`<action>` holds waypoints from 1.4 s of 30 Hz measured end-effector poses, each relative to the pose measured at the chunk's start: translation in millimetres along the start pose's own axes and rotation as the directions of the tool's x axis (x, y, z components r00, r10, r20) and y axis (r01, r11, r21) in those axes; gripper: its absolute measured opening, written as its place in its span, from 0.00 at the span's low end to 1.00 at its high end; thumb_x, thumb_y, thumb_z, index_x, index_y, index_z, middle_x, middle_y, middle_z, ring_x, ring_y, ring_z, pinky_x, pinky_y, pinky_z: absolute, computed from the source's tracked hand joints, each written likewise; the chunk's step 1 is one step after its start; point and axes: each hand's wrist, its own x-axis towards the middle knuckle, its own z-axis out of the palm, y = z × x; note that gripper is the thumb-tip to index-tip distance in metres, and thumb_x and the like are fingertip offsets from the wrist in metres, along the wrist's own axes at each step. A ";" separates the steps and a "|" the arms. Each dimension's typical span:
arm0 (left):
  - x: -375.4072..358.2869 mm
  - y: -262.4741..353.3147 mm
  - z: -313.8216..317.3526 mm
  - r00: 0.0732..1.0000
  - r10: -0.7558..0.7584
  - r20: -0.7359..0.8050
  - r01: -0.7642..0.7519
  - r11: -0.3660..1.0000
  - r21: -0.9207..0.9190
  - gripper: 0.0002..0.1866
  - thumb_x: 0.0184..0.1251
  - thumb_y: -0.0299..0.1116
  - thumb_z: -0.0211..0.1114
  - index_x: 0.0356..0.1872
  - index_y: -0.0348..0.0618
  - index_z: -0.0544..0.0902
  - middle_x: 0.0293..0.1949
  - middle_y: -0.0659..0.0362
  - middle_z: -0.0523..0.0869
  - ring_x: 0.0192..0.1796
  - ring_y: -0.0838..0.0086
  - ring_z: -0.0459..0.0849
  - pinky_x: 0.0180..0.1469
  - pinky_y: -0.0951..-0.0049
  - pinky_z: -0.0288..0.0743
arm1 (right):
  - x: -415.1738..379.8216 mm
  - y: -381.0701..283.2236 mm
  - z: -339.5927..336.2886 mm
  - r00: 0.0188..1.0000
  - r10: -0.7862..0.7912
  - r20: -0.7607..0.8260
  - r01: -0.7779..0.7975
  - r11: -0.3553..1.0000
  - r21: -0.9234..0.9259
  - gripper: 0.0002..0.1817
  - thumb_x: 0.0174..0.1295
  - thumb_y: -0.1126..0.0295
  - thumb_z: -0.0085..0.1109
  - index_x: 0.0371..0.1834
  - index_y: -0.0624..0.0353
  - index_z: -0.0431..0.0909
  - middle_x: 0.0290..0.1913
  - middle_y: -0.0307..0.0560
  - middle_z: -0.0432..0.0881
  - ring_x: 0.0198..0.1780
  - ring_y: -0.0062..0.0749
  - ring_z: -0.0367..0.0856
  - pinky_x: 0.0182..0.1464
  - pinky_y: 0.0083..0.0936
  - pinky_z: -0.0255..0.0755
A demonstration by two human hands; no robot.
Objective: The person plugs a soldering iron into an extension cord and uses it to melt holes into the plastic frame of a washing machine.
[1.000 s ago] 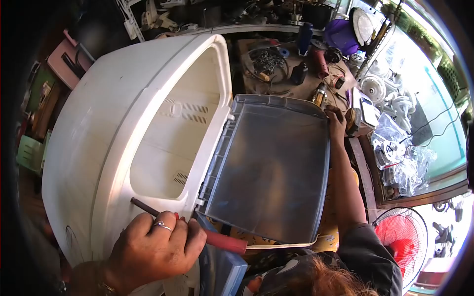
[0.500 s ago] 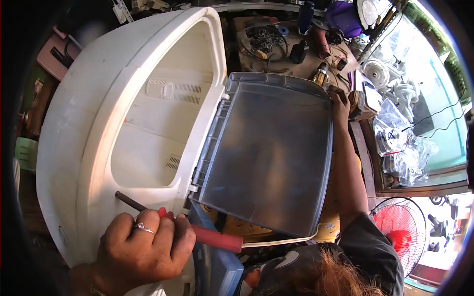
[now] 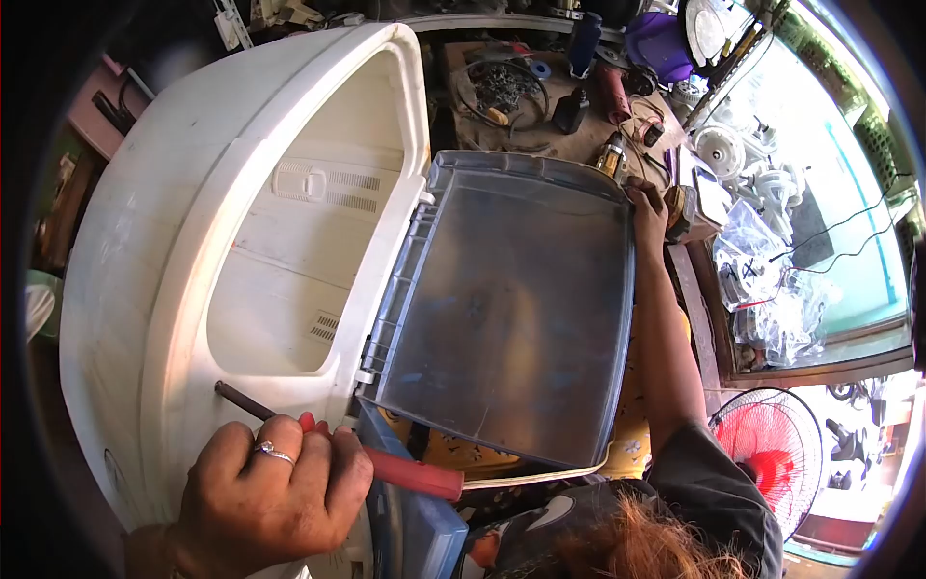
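Note:
My left hand [image 3: 265, 497], a ring on one finger, is wrapped round the red handle of a soldering iron [image 3: 417, 473]. Its dark barrel slants up and left, the blunt end right at the white plastic appliance housing [image 3: 183, 318], below the large opening. A pale cord [image 3: 540, 477] runs off by the handle's end. Hinged along the opening is a smoky, bluish see-through lid [image 3: 502, 309], swung out to the right. My right hand [image 3: 648, 198] grips the lid's upper right corner, with the arm stretched along its outer edge; the fingertips are partly hidden.
A cordless drill [image 3: 612, 154] lies close beyond my right hand on the cluttered bench [image 3: 535, 68]. Bagged white parts [image 3: 772, 280] stand on the right over glass. A red fan [image 3: 767, 461] is at lower right. A blue panel [image 3: 424, 540] stands below the lid.
The whole view has shifted slightly, carrying the housing, lid and both hands a little left and down. Both hands keep their holds, and the iron's end stays at the same part of the housing.

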 end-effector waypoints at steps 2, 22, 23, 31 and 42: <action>1.2 0.2 -1.8 1.000 -0.005 0.008 0.005 1.000 -0.009 0.02 0.52 0.27 0.65 0.28 0.43 0.82 0.20 0.63 0.75 0.25 0.74 0.72 0.24 0.73 0.59 | 0.6 -0.8 -0.4 1.000 -0.014 0.019 0.014 1.000 0.012 0.07 0.61 0.77 0.56 0.41 0.65 0.80 0.39 0.38 0.81 0.42 0.21 0.77 0.48 0.17 0.69; -19.4 0.6 19.4 0.994 0.015 -0.110 -0.012 1.000 0.028 0.12 0.61 0.39 0.60 0.19 0.53 0.73 0.13 0.73 0.65 0.22 0.81 0.67 0.25 0.77 0.52 | -35.0 -115.1 36.3 0.968 -0.212 0.133 0.235 0.953 -0.190 0.09 0.68 0.73 0.53 0.47 0.64 0.76 0.42 0.42 0.79 0.42 0.26 0.76 0.49 0.23 0.71; -20.4 0.6 17.1 0.997 0.026 -0.073 -0.025 1.000 0.017 0.09 0.58 0.38 0.61 0.21 0.51 0.74 0.14 0.71 0.68 0.24 0.81 0.69 0.25 0.77 0.54 | -51.6 -136.6 55.5 0.976 -0.178 0.122 0.186 0.981 -0.053 0.08 0.67 0.72 0.53 0.45 0.65 0.75 0.39 0.44 0.78 0.39 0.27 0.75 0.46 0.23 0.70; -26.4 -2.0 17.2 0.993 0.105 -0.047 -0.101 0.992 0.082 0.18 0.64 0.41 0.60 0.14 0.55 0.67 0.13 0.73 0.62 0.19 0.84 0.63 0.25 0.76 0.53 | -135.5 -195.5 118.3 0.622 -0.166 0.765 -0.073 0.961 0.268 0.14 0.67 0.64 0.56 0.44 0.65 0.71 0.35 0.50 0.77 0.31 0.27 0.74 0.33 0.22 0.69; -26.7 2.8 21.0 0.996 0.067 -0.066 -0.065 0.997 0.041 0.14 0.47 0.36 0.64 0.09 0.56 0.68 0.12 0.73 0.67 0.20 0.83 0.70 0.25 0.75 0.58 | -183.3 -246.1 140.8 0.279 0.069 0.958 -0.281 0.960 0.013 0.24 0.60 0.59 0.66 0.47 0.69 0.73 0.44 0.54 0.76 0.40 0.34 0.81 0.38 0.25 0.76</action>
